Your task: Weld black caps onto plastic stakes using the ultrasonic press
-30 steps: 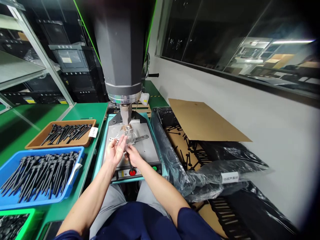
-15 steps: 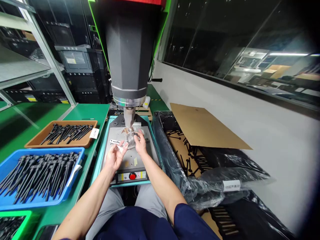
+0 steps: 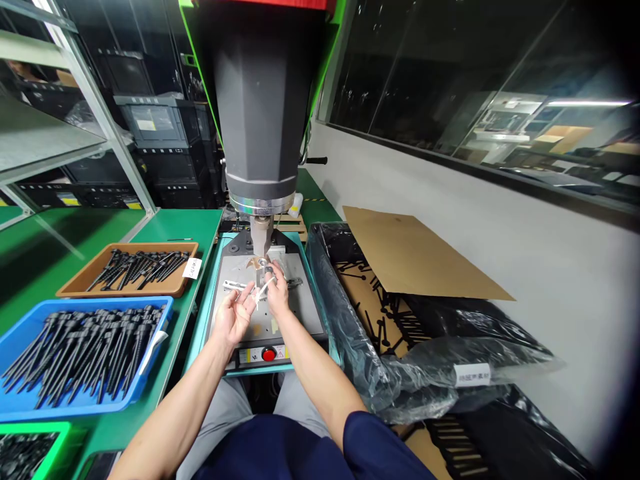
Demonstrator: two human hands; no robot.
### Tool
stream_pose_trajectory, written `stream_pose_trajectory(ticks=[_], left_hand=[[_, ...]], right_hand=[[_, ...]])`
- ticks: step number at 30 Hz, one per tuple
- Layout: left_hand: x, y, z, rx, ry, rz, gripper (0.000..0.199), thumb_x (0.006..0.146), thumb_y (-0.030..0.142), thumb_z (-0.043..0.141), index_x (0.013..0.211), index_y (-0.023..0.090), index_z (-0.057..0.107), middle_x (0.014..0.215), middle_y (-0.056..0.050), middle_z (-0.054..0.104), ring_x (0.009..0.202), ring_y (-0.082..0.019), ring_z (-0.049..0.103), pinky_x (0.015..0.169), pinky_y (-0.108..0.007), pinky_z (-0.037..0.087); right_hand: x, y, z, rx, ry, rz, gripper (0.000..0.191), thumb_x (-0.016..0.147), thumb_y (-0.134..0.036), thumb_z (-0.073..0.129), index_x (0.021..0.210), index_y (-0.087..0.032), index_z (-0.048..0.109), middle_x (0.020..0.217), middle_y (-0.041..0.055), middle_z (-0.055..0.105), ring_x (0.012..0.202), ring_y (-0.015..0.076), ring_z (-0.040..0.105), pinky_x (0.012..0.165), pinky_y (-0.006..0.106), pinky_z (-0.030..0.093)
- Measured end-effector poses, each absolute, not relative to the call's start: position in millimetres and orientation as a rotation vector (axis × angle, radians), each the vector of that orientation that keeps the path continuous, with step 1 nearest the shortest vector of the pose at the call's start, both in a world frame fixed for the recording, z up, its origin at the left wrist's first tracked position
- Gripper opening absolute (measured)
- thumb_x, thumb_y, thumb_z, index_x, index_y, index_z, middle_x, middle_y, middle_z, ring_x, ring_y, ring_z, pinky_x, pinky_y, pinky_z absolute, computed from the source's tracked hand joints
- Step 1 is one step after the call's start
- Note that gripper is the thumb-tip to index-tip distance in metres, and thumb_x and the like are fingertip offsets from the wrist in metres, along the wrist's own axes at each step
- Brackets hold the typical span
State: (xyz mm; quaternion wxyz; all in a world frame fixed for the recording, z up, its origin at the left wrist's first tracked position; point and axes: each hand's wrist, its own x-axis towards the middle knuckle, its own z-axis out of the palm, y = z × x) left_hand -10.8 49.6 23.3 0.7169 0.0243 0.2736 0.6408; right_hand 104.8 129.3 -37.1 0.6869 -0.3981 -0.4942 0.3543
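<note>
My left hand (image 3: pixel 235 315) is palm up with its fingers apart, over the front left of the metal fixture plate (image 3: pixel 300 320). My right hand (image 3: pixel 278 292) is closed on a thin white strip (image 3: pixel 265 289), which slants down towards my left fingertips. A small dark part (image 3: pixel 269 271) shows by the right fingers; whether they grip it too I cannot tell. Just behind the hands, the metal tip (image 3: pixel 261 237) of the press head (image 3: pixel 263 120) points down at the fixture. A slotted metal bar (image 3: pixel 233 285) lies on the plate beside my left fingers.
On the left, a brown tray (image 3: pixel 65 288) and a blue tray (image 3: pixel 107 408) hold many black stemmed parts; a green bin (image 3: pixel 63 440) is nearer. A red button (image 3: pixel 269 354) sits at the plate's front. At right stands a plastic-lined box (image 3: pixel 345 347) with cardboard (image 3: pixel 425 257) over it.
My left fingers have opened and spread away from the white piece. The white strip now shows at my right fingers, which have drawn slightly nearer. The view has shifted a little.
</note>
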Motion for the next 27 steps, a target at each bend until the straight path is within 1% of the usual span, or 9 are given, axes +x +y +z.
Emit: stream_pose_trajectory(ticks=[4, 7, 9, 15, 17, 20, 22, 24, 27], left_hand=[[-10, 49, 26, 0.097, 0.618, 1.411, 0.020, 0.090, 0.013, 0.046, 0.072, 0.014, 0.055, 0.107, -0.017, 0.071, 0.103, -0.029, 0.069, 0.078, -0.037, 0.061], [-10, 48, 26, 0.117, 0.619, 1.411, 0.018, 0.090, 0.014, 0.047, 0.073, 0.014, 0.055, 0.109, -0.018, 0.070, 0.101, -0.029, 0.069, 0.077, -0.039, 0.061], [-9, 48, 26, 0.122, 0.612, 1.406, 0.018, 0.090, 0.014, 0.047, 0.073, 0.014, 0.054, 0.109, -0.018, 0.070, 0.101, -0.028, 0.069, 0.078, -0.039, 0.061], [-5, 48, 29, 0.128, 0.625, 1.405, 0.019, 0.090, 0.014, 0.047, 0.073, 0.014, 0.054, 0.104, -0.018, 0.071, 0.094, -0.027, 0.071, 0.077, -0.039, 0.061], [-5, 49, 29, 0.133, 0.629, 1.405, 0.019, 0.090, 0.014, 0.047, 0.073, 0.014, 0.054, 0.105, -0.019, 0.070, 0.094, -0.028, 0.072, 0.076, -0.039, 0.061], [-5, 50, 27, 0.135, 0.629, 1.404, 0.018, 0.090, 0.014, 0.048, 0.074, 0.014, 0.054, 0.106, -0.019, 0.070, 0.095, -0.028, 0.071, 0.076, -0.037, 0.061], [-7, 50, 25, 0.132, 0.630, 1.406, 0.018, 0.090, 0.014, 0.048, 0.074, 0.014, 0.054, 0.105, -0.018, 0.070, 0.097, -0.028, 0.071, 0.078, -0.038, 0.061], [-7, 50, 24, 0.124, 0.637, 1.404, 0.018, 0.090, 0.014, 0.048, 0.074, 0.014, 0.054, 0.102, -0.017, 0.071, 0.098, -0.028, 0.071, 0.080, -0.040, 0.060], [-9, 50, 23, 0.118, 0.643, 1.401, 0.018, 0.090, 0.014, 0.047, 0.073, 0.015, 0.053, 0.100, -0.016, 0.072, 0.099, -0.028, 0.070, 0.083, -0.042, 0.059]], right_hand=[[98, 135, -30, -0.895, -1.095, 0.797, 0.031, 0.086, -0.038, 0.060, 0.112, -0.022, 0.068, 0.139, 0.0086, 0.054, 0.132, 0.0224, 0.046, 0.114, 0.041, 0.032], [93, 141, -22, -0.924, -1.061, 0.792, 0.029, 0.085, -0.038, 0.061, 0.107, -0.021, 0.070, 0.130, 0.0092, 0.061, 0.129, 0.0222, 0.048, 0.112, 0.040, 0.033], [91, 144, -18, -0.945, -1.038, 0.804, 0.030, 0.084, -0.039, 0.062, 0.106, -0.021, 0.070, 0.126, 0.0085, 0.063, 0.126, 0.0222, 0.051, 0.110, 0.039, 0.036], [88, 155, -16, -0.984, -0.994, 0.842, 0.034, 0.078, -0.038, 0.066, 0.106, -0.019, 0.069, 0.130, 0.0093, 0.060, 0.123, 0.0226, 0.053, 0.106, 0.036, 0.040], [88, 159, -16, -0.992, -0.982, 0.870, 0.036, 0.076, -0.037, 0.068, 0.107, -0.019, 0.068, 0.126, 0.0093, 0.062, 0.119, 0.0230, 0.055, 0.104, 0.036, 0.042], [91, 162, -15, -1.008, -0.988, 0.918, 0.041, 0.073, -0.037, 0.069, 0.110, -0.019, 0.066, 0.116, 0.0084, 0.067, 0.109, 0.0232, 0.060, 0.098, 0.037, 0.046], [94, 162, -13, -1.013, -1.018, 0.935, 0.044, 0.072, -0.038, 0.070, 0.112, -0.019, 0.065, 0.114, 0.0079, 0.068, 0.106, 0.0233, 0.061, 0.097, 0.037, 0.046], [98, 162, -11, -0.996, -1.077, 0.927, 0.040, 0.076, -0.040, 0.066, 0.111, -0.020, 0.066, 0.113, 0.0070, 0.068, 0.107, 0.0232, 0.061, 0.098, 0.037, 0.045], [102, 165, -7, -0.945, -1.189, 0.859, 0.029, 0.084, -0.040, 0.056, 0.102, -0.021, 0.069, 0.111, 0.0059, 0.069, 0.111, 0.0223, 0.059, 0.101, 0.037, 0.042]])
